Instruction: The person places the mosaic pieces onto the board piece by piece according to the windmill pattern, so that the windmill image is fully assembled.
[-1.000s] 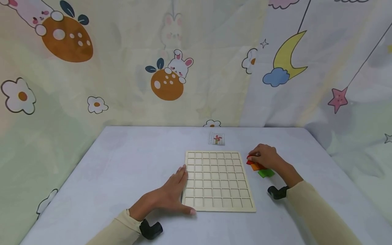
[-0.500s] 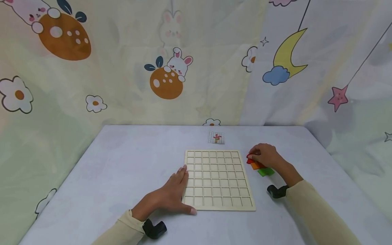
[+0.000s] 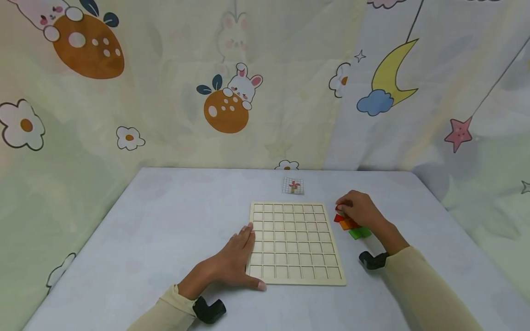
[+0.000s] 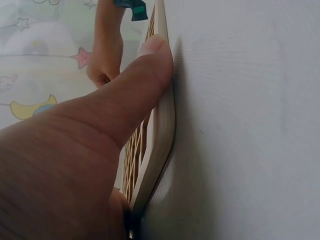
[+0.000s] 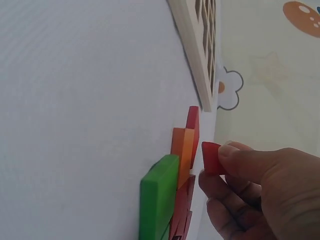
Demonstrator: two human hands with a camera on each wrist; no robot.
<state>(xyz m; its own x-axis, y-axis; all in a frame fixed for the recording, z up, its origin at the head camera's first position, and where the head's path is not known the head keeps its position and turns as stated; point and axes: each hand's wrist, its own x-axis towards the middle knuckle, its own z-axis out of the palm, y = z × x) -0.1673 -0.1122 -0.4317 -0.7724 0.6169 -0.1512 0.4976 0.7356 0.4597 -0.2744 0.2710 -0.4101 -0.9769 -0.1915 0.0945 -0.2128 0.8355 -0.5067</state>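
Note:
A pale wooden board [image 3: 298,281] with a grid of square recesses lies on the table. My left hand [image 3: 232,259] rests along its left edge, fingers spread; in the left wrist view the thumb [image 4: 135,80] presses against the board's rim. Right of the board, my right hand [image 3: 359,209] pinches a small red block [image 5: 212,158] between thumb and fingertips. That block hangs just above a cluster of flat blocks, where a green block [image 5: 159,192], an orange block [image 5: 183,150] and another red block [image 5: 193,125] show. The palm partly covers the cluster in the head view.
A small card [image 3: 293,185] printed with a grid and a pinwheel lies beyond the board. The white table [image 3: 174,207] ends at a patterned cloth backdrop [image 3: 290,92]. A black wrist camera mount [image 3: 209,310] sits on the left wrist, another [image 3: 372,260] on the right.
My right hand has lifted slightly from the cluster with a red block between its fingers, uncovering more of the red block below. My left hand has stayed at the board's edge.

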